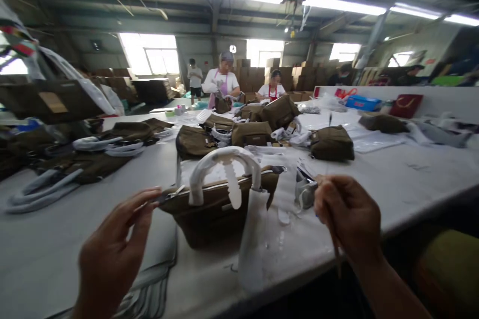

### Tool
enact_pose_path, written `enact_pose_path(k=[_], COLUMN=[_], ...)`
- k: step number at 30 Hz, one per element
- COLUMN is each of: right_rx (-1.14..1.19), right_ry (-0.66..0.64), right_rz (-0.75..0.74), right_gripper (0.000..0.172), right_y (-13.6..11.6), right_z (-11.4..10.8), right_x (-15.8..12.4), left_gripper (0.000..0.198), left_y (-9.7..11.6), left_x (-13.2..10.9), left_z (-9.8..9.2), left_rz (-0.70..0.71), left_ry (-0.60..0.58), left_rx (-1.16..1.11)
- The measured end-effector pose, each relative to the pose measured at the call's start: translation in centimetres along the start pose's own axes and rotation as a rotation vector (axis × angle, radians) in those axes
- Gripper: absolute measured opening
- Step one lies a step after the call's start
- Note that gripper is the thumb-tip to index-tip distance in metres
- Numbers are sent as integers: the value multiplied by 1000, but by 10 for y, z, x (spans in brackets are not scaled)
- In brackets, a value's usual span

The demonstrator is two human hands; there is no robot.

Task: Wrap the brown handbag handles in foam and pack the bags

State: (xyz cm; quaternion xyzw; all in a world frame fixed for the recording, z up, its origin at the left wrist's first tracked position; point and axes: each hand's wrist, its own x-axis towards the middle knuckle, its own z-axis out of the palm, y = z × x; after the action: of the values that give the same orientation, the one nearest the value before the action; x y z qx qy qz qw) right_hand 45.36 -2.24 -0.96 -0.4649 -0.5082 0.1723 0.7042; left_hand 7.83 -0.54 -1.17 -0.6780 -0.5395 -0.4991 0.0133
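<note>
An olive-brown handbag [213, 219] stands upright on the white table in front of me. Its handles [224, 154] are wrapped in white padding, and a white strip hangs through them. My left hand [119, 239] pinches the tab at the left end of the bag's top zipper. To the right of the bag, and apart from it, my right hand [348, 209] is closed in a fist. A thin brownish piece hangs below its fingers, and a dark, shiny tip shows near the thumb; blur hides what it is. A small grey wrapped piece [306, 194] lies beside that hand.
More brown bags [250, 132] crowd the table ahead, and others with wrapped handles [112, 144] lie at the left. Flat grey pieces [149, 269] are stacked near my left wrist. A blue box [362, 102] sits at the back right. Several people work beyond the table.
</note>
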Motion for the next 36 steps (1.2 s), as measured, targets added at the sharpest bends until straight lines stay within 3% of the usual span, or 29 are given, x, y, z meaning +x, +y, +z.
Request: enact_pose_path(k=[3,5,9,13,16,20,25,28,32,36], right_rx=[-111,-166,-304,-348,-266,-134,4,-22,-140,-279], right_ry=[-214,-265,-254,-404,-533,-599,-645,-663,-573,-361], right_rz=[-42,-59,-5,-82,-177,-206,-87,13,-3,-181], right_gripper=[13,15,18,15,18,18,17,22,8,2], right_y=[-19,-17,-2,3,4,9,4,-1,-3,-5], right_z=[54,90,143,164,165,157,141,131,124,125], right_x=[-42,-52,-48,-46,-46,-41,-38,-39,-45,-55], left_gripper=[26,27,31,30,32,34,30,32,37,29], left_y=[7,9,10,9,7,2,-14,-26,-37,-33], left_x=[27,41,55,60,64,67,66,61,48,34], left_z=[11,19,27,30,34,35,14,-5,-23,-32], left_rz=[32,38,15,125,312,489,576,542,399,200], left_ry=[-314,-494,-662,-760,-764,-739,-629,-483,-312,-207], left_rx=[-144,-257,-428,-470,-370,-173,130,255,238,43])
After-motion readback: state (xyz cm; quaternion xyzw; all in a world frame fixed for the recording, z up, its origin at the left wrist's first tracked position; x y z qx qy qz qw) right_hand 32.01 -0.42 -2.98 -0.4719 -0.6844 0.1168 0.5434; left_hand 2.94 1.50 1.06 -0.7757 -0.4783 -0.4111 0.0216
